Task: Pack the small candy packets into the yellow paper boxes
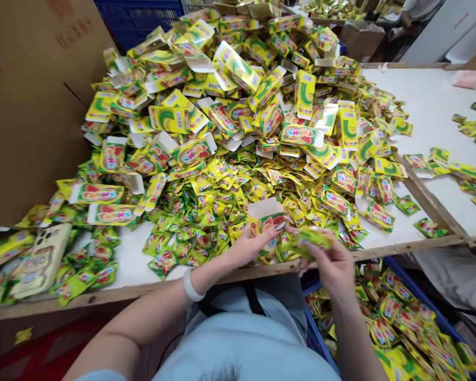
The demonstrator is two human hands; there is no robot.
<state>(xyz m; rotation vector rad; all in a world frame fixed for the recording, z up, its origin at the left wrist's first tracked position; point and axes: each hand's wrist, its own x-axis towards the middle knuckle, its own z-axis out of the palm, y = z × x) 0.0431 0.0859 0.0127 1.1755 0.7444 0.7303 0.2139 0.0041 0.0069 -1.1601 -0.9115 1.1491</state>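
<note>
My left hand point(250, 245) is closed around a small yellow and green candy box point(266, 218), whose white flap stands open at the top. Just right of it, my right hand point(335, 264) pinches one or more yellow candy packets point(315, 238) beside the box; motion blur hides how many. Both hands are over the table's front edge. Behind them lies a heap of loose green and yellow candy packets point(206, 219). Above these rises a big pile of similar small boxes point(222, 116), many with white flaps open.
A wooden rim point(412, 247) edges the white table point(135, 256). At lower right, a blue crate point(396, 267) holds many boxes. A phone in a pale case point(43, 259) lies at left, below a large cardboard carton point(31, 116). Part of another person point(414, 13) shows at the back.
</note>
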